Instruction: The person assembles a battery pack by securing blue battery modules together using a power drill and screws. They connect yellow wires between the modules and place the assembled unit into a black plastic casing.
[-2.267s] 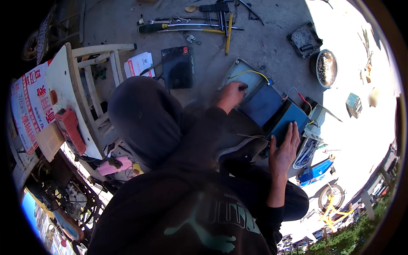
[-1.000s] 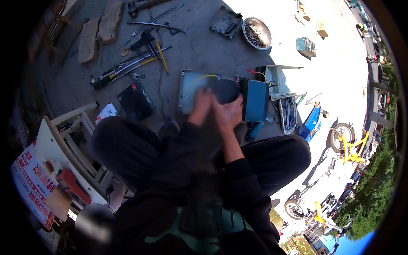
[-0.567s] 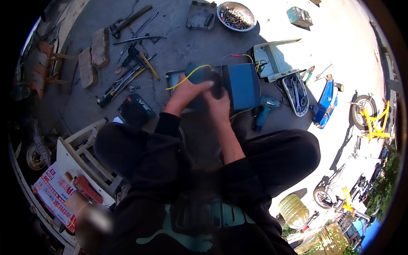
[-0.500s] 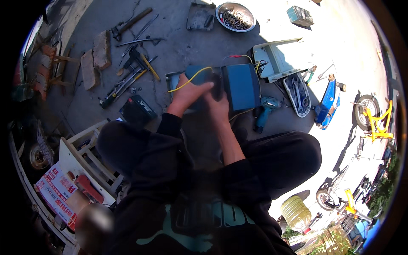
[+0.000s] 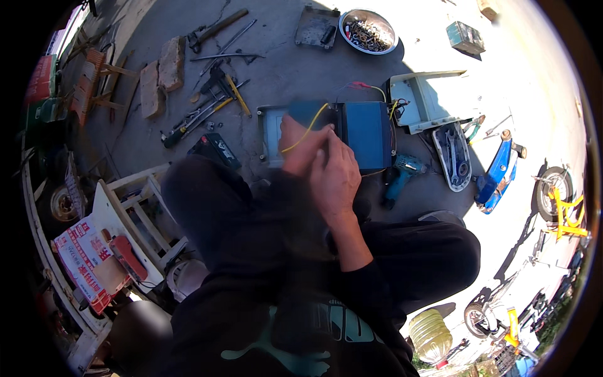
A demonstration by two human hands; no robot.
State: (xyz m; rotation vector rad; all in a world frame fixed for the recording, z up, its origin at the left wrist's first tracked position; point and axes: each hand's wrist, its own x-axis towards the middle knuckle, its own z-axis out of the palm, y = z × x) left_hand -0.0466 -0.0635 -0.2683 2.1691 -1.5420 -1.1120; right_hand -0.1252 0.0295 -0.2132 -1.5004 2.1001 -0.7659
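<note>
A pale grey open case point(image 5: 272, 116) on the ground holds a blue battery block point(image 5: 367, 135) in its right part. Over its left part, a second blue block point(image 5: 304, 112) sits in the grip of my left hand point(image 5: 298, 146), with the fingers partly hidden behind it. Across this block and hand curves a yellow wire point(image 5: 308, 132). My right hand point(image 5: 337, 179) lies close against the left one, fingers together and fingertips at the block's near right edge. Whatever the right fingertips pinch is too small or covered to make out. A dark, blurred area lies between the two blocks.
Right of the case lie a teal drill point(image 5: 402, 177), a tray of wrenches point(image 5: 453, 157), a pale case cover point(image 5: 433, 97) and a blue jack point(image 5: 500, 171). A bowl of bolts point(image 5: 369, 32) stands beyond. Leftward are a black battery point(image 5: 217, 149), hand tools point(image 5: 207, 107) and bricks point(image 5: 162, 75).
The view has shifted, so the surroundings sit further right. My right hand has come nearer over the left hand, its fingers now drawn together at the block's edge.
</note>
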